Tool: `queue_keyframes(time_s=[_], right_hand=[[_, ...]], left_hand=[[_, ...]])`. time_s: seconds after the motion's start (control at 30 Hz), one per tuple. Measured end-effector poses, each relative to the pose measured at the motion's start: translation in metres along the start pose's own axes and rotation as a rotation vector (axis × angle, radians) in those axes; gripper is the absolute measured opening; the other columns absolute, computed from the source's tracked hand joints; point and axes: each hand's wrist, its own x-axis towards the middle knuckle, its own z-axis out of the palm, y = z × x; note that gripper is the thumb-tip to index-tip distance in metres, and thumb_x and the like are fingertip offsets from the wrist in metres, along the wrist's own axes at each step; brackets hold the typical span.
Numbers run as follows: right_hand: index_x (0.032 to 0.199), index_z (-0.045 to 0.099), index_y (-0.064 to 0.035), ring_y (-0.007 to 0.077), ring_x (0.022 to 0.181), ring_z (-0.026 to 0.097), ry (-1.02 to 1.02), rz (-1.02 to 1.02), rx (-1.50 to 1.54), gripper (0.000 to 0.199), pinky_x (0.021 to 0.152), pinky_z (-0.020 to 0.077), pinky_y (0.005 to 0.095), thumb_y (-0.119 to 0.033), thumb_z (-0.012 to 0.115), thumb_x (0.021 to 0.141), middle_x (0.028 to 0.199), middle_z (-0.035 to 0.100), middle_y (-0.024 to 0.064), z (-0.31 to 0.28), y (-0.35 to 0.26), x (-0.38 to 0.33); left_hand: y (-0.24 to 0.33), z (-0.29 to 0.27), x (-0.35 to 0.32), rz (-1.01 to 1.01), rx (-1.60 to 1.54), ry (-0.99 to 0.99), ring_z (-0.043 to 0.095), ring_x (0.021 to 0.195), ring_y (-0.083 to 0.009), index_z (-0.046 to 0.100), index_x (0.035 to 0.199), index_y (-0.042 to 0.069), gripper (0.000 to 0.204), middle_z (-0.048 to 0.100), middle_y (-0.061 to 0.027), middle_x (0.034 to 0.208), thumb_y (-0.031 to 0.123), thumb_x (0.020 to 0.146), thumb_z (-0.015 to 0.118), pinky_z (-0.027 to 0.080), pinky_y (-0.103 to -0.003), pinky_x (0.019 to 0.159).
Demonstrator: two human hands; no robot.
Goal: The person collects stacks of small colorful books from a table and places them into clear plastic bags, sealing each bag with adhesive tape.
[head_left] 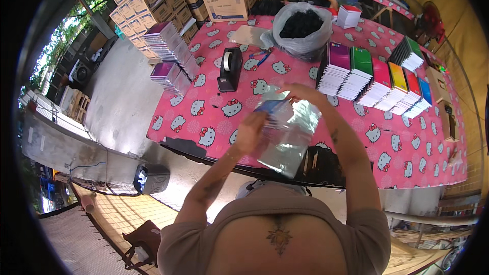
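The clear plastic sleeve point(285, 155), at the centre of the frame, should be light, limp and slippery, apt to wrinkle or tear, so its open edge looks the best place to hold; the blue-topped notebook bundle point(272, 106), just above centre and against the film, should be heavier and fairly stiff, best gripped across its sides, clear of the cover corners; the left hand point(250, 131) is closed on the bundle's left side; the right hand point(303, 93) curls its fingers at the film's upper edge, though blur leaves me unable to tell whether they pinch it.

Counted: one pink-covered table point(224, 127) across the middle; one open carton point(226, 5), upper left of centre; one bag of black material point(301, 47), upper centre; eight notebook stacks at right, six in a row point(380, 69), one green-topped behind point(410, 56), one red-topped farther up point(349, 18); two purple-topped stacks point(163, 38), upper left; one tape dispenser point(229, 74), left of centre; the notebooks in the bundle are too blurred to count.
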Motion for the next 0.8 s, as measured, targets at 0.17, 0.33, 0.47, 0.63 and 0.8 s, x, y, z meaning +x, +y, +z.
queue_keyframes(time_s=[0.17, 0.33, 0.47, 0.63, 0.8], right_hand=[[0.137, 0.057, -0.0115, 0.0242, 0.091, 0.071, -0.085, 0.07, 0.3, 0.081, 0.083, 0.0494, 0.0321, -0.076, 0.031, 0.096, 0.11, 0.071, 0.016, 0.022, 0.009, -0.054], [0.127, 0.061, -0.0188, 0.0292, 0.138, 0.042, 0.656, -0.653, -0.404, 0.051, 0.105, 0.0413, 0.0459, -0.025, 0.081, 0.081, 0.144, 0.049, 0.0093, 0.078, 0.001, -0.093], [0.101, 0.067, -0.0166, 0.0318, 0.133, 0.047, 0.613, -0.727, -0.694, 0.024, 0.112, 0.0277, 0.0558, -0.023, 0.077, 0.08, 0.139, 0.053, 0.0086, 0.086, -0.044, -0.114], [0.108, 0.067, -0.0166, 0.0296, 0.123, 0.054, 0.728, -0.627, -0.726, 0.03, 0.108, 0.032, 0.0524, -0.03, 0.075, 0.082, 0.13, 0.059, 0.0062, 0.106, -0.085, -0.114], [0.112, 0.067, -0.0173, 0.0265, 0.114, 0.059, 0.762, -0.546, -0.777, 0.033, 0.107, 0.0331, 0.0496, -0.033, 0.073, 0.084, 0.12, 0.064, 0.0034, 0.128, -0.091, -0.094]], left_hand=[[-0.016, -0.006, -0.013, -0.65, -0.177, -0.173, 0.068, 0.083, -0.0325, 0.062, 0.125, 0.004, 0.036, 0.07, -0.0192, 0.093, 0.005, 0.09, 0.06, 0.052, -0.041, 0.074], [-0.072, 0.004, -0.022, -0.562, -0.229, 0.081, 0.068, 0.08, -0.0311, 0.062, 0.127, 0.005, 0.037, 0.068, -0.021, 0.093, 0.008, 0.09, 0.061, 0.053, -0.041, 0.073], [-0.182, -0.027, 0.031, -0.52, -0.046, 0.242, 0.064, 0.07, -0.0291, 0.065, 0.124, 0.006, 0.04, 0.064, -0.0135, 0.08, 0.018, 0.086, 0.07, 0.053, -0.037, 0.07], [-0.255, -0.052, 0.087, -1.221, -0.66, -0.13, 0.063, 0.078, -0.0162, 0.067, 0.119, 0.005, 0.04, 0.064, -0.0044, 0.088, 0.021, 0.084, 0.076, 0.052, -0.031, 0.068], [-0.233, -0.036, 0.059, -0.91, -1.061, 0.209, 0.063, 0.067, -0.0144, 0.071, 0.091, 0.002, 0.015, 0.066, -0.0042, 0.077, 0.015, 0.085, 0.072, 0.051, -0.027, 0.06]])
